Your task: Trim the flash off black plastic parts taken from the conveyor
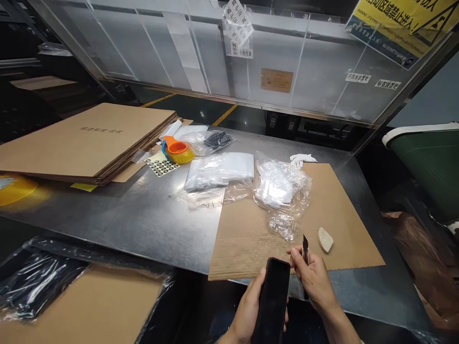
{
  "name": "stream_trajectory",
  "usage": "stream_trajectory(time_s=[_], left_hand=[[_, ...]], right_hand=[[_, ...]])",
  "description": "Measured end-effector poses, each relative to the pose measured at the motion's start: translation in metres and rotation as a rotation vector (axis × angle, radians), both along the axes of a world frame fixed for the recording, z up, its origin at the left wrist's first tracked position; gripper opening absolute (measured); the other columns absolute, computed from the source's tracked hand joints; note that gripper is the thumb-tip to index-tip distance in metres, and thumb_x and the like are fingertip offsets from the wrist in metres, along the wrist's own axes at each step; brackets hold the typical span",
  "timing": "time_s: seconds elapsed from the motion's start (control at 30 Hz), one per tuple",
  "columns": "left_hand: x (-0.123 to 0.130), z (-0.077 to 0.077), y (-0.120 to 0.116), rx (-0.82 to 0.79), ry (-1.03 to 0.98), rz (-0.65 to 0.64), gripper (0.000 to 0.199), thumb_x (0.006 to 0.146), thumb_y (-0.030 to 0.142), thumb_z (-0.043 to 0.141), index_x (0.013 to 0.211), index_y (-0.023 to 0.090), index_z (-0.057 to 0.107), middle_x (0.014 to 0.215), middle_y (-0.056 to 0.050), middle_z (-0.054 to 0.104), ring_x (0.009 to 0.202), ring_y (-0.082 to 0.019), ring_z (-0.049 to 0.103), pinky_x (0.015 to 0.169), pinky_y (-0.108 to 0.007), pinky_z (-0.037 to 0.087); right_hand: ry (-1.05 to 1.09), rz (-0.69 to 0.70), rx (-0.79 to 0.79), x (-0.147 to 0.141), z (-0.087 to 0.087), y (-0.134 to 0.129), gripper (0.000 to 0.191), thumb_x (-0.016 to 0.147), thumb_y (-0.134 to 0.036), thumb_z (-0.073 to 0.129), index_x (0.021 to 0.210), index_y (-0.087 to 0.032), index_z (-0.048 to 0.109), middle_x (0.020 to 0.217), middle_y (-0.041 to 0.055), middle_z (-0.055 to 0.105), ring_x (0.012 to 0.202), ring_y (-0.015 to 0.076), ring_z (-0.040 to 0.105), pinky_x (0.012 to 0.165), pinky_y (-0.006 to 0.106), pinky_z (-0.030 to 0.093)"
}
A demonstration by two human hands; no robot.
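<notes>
My left hand [247,308] is wrapped around a long black slab with rounded corners [273,301], held tilted at the table's front edge. The kind of object it is does not show. Just to its right, my right hand [316,278] grips a utility knife [305,246], its dark blade pointing up and away from me. The fingertips of that hand are close to the slab's upper right edge; I cannot tell whether they touch it. Under and beyond both hands lies a flat cardboard sheet [244,248]. A beige wedge-shaped pad [325,240] rests on it, right of the knife.
Clear plastic bags [281,184] and a white padded packet [222,167] lie beyond my hands. Further left are an orange-and-yellow tape dispenser [178,149], a sticker sheet [161,164] and stacked cardboard [89,138]. A white glove [302,159] lies at the back. A clear panel [208,57] hangs above.
</notes>
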State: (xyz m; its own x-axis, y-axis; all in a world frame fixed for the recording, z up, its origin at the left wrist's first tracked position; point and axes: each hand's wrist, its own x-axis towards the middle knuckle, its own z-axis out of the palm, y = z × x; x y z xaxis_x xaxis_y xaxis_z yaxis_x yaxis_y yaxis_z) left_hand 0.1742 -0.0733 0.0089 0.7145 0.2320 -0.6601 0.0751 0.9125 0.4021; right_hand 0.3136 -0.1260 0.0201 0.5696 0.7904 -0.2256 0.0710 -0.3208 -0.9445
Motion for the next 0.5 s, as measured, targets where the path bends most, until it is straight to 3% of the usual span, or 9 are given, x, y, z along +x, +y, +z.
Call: stream_trajectory(time_s=[0.1,0.17,0.27,0.4,0.5], left_hand=[[-0.001,0.006,0.010,-0.038,0.022,-0.094,0.058,0.081,0.059,0.041,0.076,0.006,0.064,0.058,-0.010,0.064,0.040,-0.014,0.058,0.039,-0.022,0.044],[-0.002,0.007,0.021,-0.088,-0.057,-0.127,0.052,0.083,0.056,0.042,0.087,0.008,0.064,0.064,-0.011,0.067,0.043,-0.016,0.061,0.039,-0.022,0.045],[-0.004,0.008,0.038,-0.144,-0.227,-0.021,0.048,0.082,0.054,0.047,0.095,0.011,0.063,0.077,-0.011,0.070,0.054,-0.020,0.066,0.044,-0.024,0.047],[-0.004,0.010,0.041,-0.025,-0.243,0.344,0.039,0.075,0.042,0.065,0.103,0.014,0.060,0.088,-0.008,0.070,0.076,-0.019,0.065,0.064,-0.026,0.049],[-0.003,0.012,0.031,0.107,-0.151,0.436,0.062,0.072,0.037,0.070,0.125,0.016,0.044,0.088,-0.009,0.069,0.083,-0.019,0.062,0.074,-0.029,0.046]], right_hand=[[-0.016,0.256,0.053,0.007,0.006,-0.007,0.034,0.084,-0.044,0.054,0.103,-0.017,0.062,0.087,0.0038,0.063,0.077,0.0156,0.059,0.072,0.027,0.047],[-0.089,0.340,0.077,0.009,0.010,-0.013,0.028,0.086,-0.038,0.052,0.103,-0.017,0.062,0.089,0.0048,0.063,0.085,0.0176,0.060,0.078,0.029,0.047],[-0.266,0.131,0.141,0.003,0.010,-0.022,0.023,0.088,-0.032,0.051,0.105,-0.018,0.057,0.091,0.0053,0.063,0.085,0.0177,0.061,0.074,0.026,0.049],[-0.548,-0.029,0.375,-0.021,0.000,-0.025,0.021,0.085,-0.025,0.055,0.106,-0.023,0.053,0.092,0.0051,0.059,0.081,0.0173,0.060,0.069,0.025,0.049],[-0.623,-0.100,0.465,-0.043,-0.012,-0.029,0.019,0.088,-0.027,0.052,0.107,-0.025,0.053,0.093,0.0060,0.058,0.081,0.0173,0.060,0.066,0.025,0.047]])
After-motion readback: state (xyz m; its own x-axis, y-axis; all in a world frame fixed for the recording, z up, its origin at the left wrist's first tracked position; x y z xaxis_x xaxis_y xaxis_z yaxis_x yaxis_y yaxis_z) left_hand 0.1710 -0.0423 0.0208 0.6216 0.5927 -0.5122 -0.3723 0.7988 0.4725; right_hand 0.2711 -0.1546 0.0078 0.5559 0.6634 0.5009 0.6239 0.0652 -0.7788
